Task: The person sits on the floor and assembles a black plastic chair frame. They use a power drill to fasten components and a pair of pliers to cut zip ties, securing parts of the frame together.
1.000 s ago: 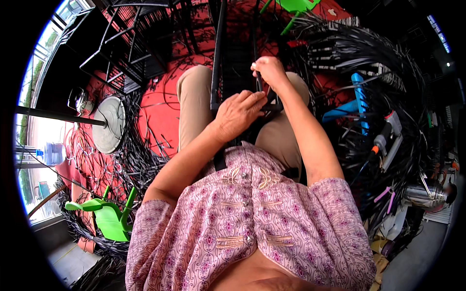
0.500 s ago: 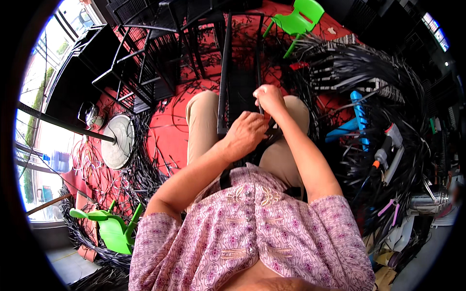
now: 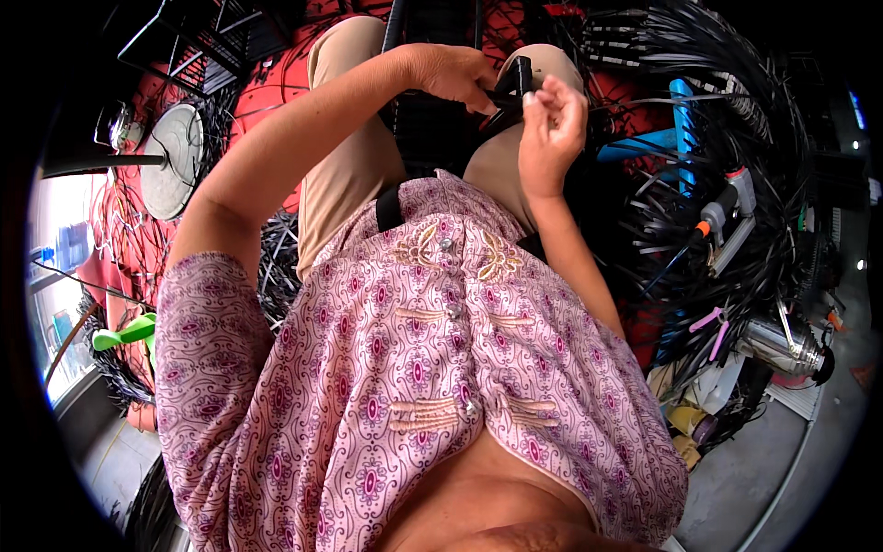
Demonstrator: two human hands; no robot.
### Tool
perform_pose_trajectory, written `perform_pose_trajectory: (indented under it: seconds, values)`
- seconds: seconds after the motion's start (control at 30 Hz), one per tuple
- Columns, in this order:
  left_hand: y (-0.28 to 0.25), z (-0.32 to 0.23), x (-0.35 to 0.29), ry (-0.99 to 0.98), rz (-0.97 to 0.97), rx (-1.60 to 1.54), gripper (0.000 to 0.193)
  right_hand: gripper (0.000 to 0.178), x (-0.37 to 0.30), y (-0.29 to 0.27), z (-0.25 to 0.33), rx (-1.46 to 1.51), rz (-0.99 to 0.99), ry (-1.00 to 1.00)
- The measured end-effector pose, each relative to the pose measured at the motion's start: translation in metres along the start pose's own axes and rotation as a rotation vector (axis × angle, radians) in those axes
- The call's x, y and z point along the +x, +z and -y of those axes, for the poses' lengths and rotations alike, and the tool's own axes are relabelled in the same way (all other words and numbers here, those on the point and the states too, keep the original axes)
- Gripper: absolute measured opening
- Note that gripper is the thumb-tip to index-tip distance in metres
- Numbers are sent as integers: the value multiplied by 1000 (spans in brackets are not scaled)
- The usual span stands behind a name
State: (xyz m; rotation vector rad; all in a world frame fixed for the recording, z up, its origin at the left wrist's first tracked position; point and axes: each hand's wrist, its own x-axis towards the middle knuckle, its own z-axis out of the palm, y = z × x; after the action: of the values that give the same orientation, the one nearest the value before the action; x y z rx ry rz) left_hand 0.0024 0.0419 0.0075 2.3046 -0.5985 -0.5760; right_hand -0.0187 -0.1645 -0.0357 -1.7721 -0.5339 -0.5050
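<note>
Between my knees stands a black furniture frame (image 3: 523,74), one dark bar end sticking up beside my right hand. My left hand (image 3: 455,76) reaches across from the left, its fingers closed on the dark frame; its fingertips are partly lost against the black. Close by on the right, my right hand (image 3: 554,121) is raised with thumb and forefinger pinched together near the bar end. What sits in that pinch is too small to make out.
Heaps of black plastic strips (image 3: 727,101) lie on the right, with blue tubes (image 3: 682,129), a heat-gun-like tool (image 3: 736,198) and pink-handled scissors (image 3: 710,324) among them. At left are a round grey disc (image 3: 172,161), a green chair (image 3: 129,333) and black metal frames (image 3: 216,46).
My view has tilted down toward my body. My left hand has moved forward across the frame. My right hand has shifted right, near the upright bar end.
</note>
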Motion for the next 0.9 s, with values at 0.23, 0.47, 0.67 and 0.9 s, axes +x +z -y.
perform_pose_trajectory:
  seconds: [0.23,0.47,0.67,0.9]
  values:
    - [10,11,7,-134,-48,-421,74,35,-32,-2,0,-285,279,-199]
    - [11,12,6,-174,-110,-427,75,14,-6,4,8,-383,334,-559]
    - [4,16,2,-174,-272,-608,78,16,50,10,-11,-344,555,-448]
    - [27,9,-31,134,-1044,-108,18,21,85,25,-44,-164,739,-345]
